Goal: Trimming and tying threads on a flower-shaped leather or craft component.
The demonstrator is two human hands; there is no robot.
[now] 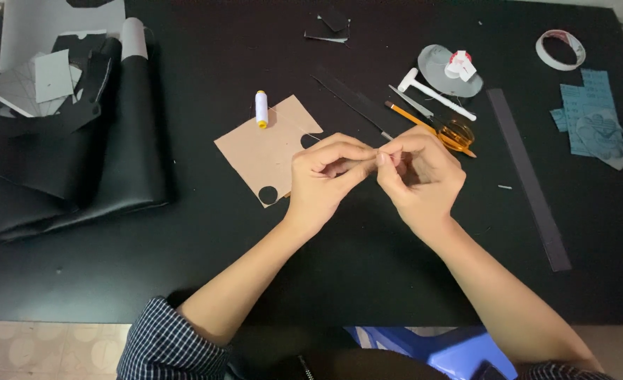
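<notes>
- Seen from the head camera, both hands meet over the middle of the black table (368,267), fingertips pressed together just right of the tan paper piece.
- The left hand (325,179) is curled nearly closed, thumb and forefinger pinched toward the other hand; whatever it nips is too small to make out.
- The right hand (420,176) is likewise bunched up, its fingers folded in and its tips touching the left hand's tips. A thin thread (313,136) seems to run from the pinch up toward the paper, though it is very faint.
- The tan paper piece (266,151) lies flat just left of the hands, with round cut-outs along its edges; the left hand overlaps its right corner.
- A small white spool of thread (261,109) with yellow ends rests on the top edge of that paper.
- Just behind the right hand lie orange-handled scissors (452,134), an orange pencil (406,116) and a white-handled tool (434,93), close together.
- A long dark strip (529,179) runs slantwise to the right of the hands, well apart from them.
- Far right there are blue patterned scraps (593,119) and a roll of tape (560,49).
- At the far left sits a folded heap of black material (79,176) with grey cut pieces (41,81) on top.
- A blue plastic stool (431,348) shows at the near table edge, between the forearms.
</notes>
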